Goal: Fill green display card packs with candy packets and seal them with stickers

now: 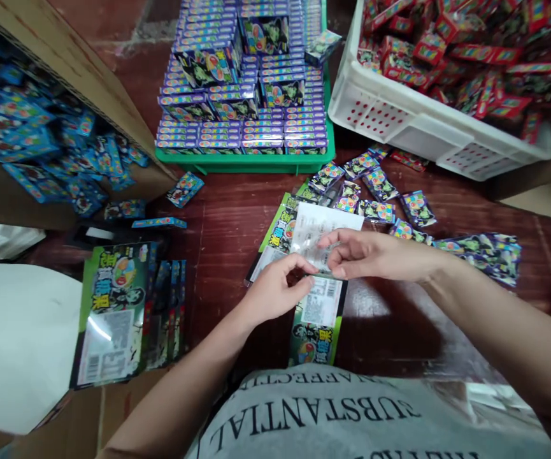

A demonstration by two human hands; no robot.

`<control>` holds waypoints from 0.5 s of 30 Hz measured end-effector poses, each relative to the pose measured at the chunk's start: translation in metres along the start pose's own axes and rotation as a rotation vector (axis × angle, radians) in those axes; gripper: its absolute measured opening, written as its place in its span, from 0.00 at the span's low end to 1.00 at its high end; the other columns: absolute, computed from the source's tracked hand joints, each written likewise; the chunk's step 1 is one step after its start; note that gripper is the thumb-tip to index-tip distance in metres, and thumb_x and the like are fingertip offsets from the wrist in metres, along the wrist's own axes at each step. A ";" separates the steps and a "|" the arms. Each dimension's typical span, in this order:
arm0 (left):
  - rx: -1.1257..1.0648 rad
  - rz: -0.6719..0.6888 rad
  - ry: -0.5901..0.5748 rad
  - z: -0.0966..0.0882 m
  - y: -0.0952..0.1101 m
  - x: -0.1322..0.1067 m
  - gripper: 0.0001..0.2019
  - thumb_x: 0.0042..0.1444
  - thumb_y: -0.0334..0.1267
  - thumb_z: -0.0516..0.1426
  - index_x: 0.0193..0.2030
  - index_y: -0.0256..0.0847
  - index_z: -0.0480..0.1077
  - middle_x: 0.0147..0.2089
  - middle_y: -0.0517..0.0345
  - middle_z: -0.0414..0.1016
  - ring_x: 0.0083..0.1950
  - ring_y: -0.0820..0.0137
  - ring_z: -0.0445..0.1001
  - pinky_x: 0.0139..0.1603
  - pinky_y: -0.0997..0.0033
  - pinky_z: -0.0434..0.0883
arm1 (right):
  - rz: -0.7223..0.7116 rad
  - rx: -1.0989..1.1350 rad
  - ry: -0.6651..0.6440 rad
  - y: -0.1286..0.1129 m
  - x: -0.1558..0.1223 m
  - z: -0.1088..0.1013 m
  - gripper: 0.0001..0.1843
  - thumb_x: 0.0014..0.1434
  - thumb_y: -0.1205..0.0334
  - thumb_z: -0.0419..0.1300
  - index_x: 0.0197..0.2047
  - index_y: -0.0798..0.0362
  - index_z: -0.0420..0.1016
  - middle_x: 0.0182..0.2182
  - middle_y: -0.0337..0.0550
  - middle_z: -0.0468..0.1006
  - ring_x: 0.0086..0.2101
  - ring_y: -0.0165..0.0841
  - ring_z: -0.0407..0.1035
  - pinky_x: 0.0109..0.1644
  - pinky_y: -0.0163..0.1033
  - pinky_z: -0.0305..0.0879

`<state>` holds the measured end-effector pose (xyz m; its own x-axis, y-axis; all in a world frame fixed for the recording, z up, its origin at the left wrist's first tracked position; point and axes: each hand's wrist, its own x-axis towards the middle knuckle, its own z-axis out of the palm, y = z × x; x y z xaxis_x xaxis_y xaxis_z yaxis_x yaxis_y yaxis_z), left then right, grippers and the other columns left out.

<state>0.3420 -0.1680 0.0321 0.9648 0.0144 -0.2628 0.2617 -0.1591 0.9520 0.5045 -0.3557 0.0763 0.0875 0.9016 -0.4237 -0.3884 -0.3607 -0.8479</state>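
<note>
A flat green candy box (317,319) with a white printed label and a barcode tilts toward me at the table's near edge. My left hand (282,285) is closed on its upper left corner, thumb and forefinger pinched at the rim. At the upper right corner, my right hand (364,255) has its thumb against the edge and its fingers curled above. Just beyond the fingers lies a white sheet of small clear stickers (325,220), partly covered by the right hand. Under the sheet are more green candy boxes (275,239).
Purple candy boxes (282,146) fill a green crate (244,163). Red packs fill a white basket (413,137); blue packs fill a carton (132,121). Loose purple packs (380,185) lie right of the sheet. Green boxes (113,312) stand at left beside a white rounded surface (21,344).
</note>
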 end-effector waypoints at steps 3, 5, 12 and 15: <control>-0.029 0.005 0.004 0.001 0.003 -0.001 0.05 0.58 0.34 0.60 0.42 0.40 0.72 0.42 0.57 0.78 0.43 0.69 0.75 0.47 0.65 0.71 | 0.033 0.036 0.019 0.013 0.007 0.004 0.28 0.59 0.57 0.69 0.57 0.52 0.62 0.33 0.35 0.73 0.32 0.26 0.67 0.37 0.35 0.63; -0.041 0.009 0.009 0.002 0.005 -0.002 0.05 0.57 0.35 0.60 0.41 0.40 0.72 0.41 0.57 0.78 0.41 0.70 0.75 0.46 0.66 0.70 | -0.004 -0.004 0.052 0.020 0.011 0.007 0.27 0.60 0.57 0.67 0.57 0.52 0.61 0.32 0.34 0.72 0.30 0.26 0.65 0.34 0.35 0.61; -0.038 -0.011 0.026 0.003 0.006 -0.004 0.06 0.57 0.36 0.60 0.41 0.40 0.72 0.41 0.57 0.78 0.41 0.69 0.75 0.45 0.66 0.71 | -0.161 -0.589 0.324 0.027 0.001 0.028 0.37 0.61 0.60 0.64 0.68 0.48 0.51 0.41 0.42 0.75 0.34 0.32 0.68 0.37 0.41 0.66; -0.059 -0.002 0.039 0.002 0.006 -0.007 0.06 0.56 0.35 0.61 0.40 0.40 0.72 0.42 0.56 0.78 0.42 0.68 0.75 0.47 0.65 0.71 | -0.272 -0.918 0.537 0.032 -0.009 0.047 0.38 0.64 0.59 0.62 0.72 0.43 0.50 0.46 0.46 0.77 0.39 0.38 0.70 0.43 0.47 0.68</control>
<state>0.3370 -0.1710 0.0390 0.9642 0.0529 -0.2597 0.2639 -0.1002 0.9593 0.4480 -0.3635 0.0682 0.5414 0.8368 -0.0815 0.5155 -0.4070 -0.7541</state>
